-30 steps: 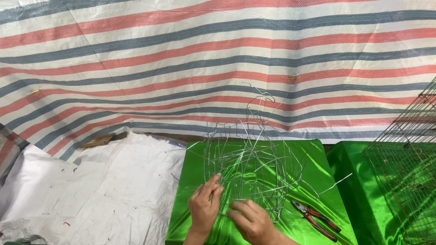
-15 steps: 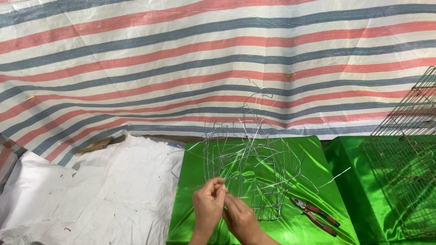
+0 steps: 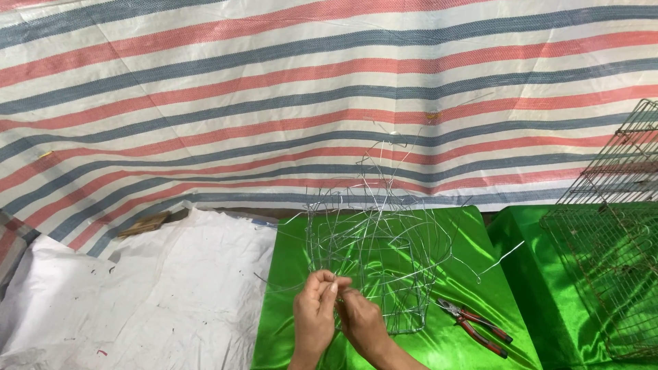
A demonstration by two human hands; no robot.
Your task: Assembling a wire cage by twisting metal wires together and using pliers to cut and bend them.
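Observation:
A tangled frame of thin silver wire (image 3: 384, 253) stands on a shiny green cloth (image 3: 301, 322), with loose strands sticking up and out to the sides. My left hand (image 3: 314, 316) pinches a wire strand at the frame's near left corner between thumb and fingers. My right hand (image 3: 361, 323) is pressed close against the left one, fingers closed on the same strand. Red-handled pliers (image 3: 476, 326) lie on the cloth just right of the frame, untouched.
A rusty wire-mesh cage (image 3: 613, 240) stands at the right on more green cloth. White sheeting (image 3: 137, 294) covers the surface at left. A striped red, grey and white tarp (image 3: 274, 96) hangs behind. A small wooden piece (image 3: 144, 224) lies at the tarp's foot.
Both hands have come closer together at the frame's near left corner, and the fingers have closed on a wire strand. The view has shifted slightly.

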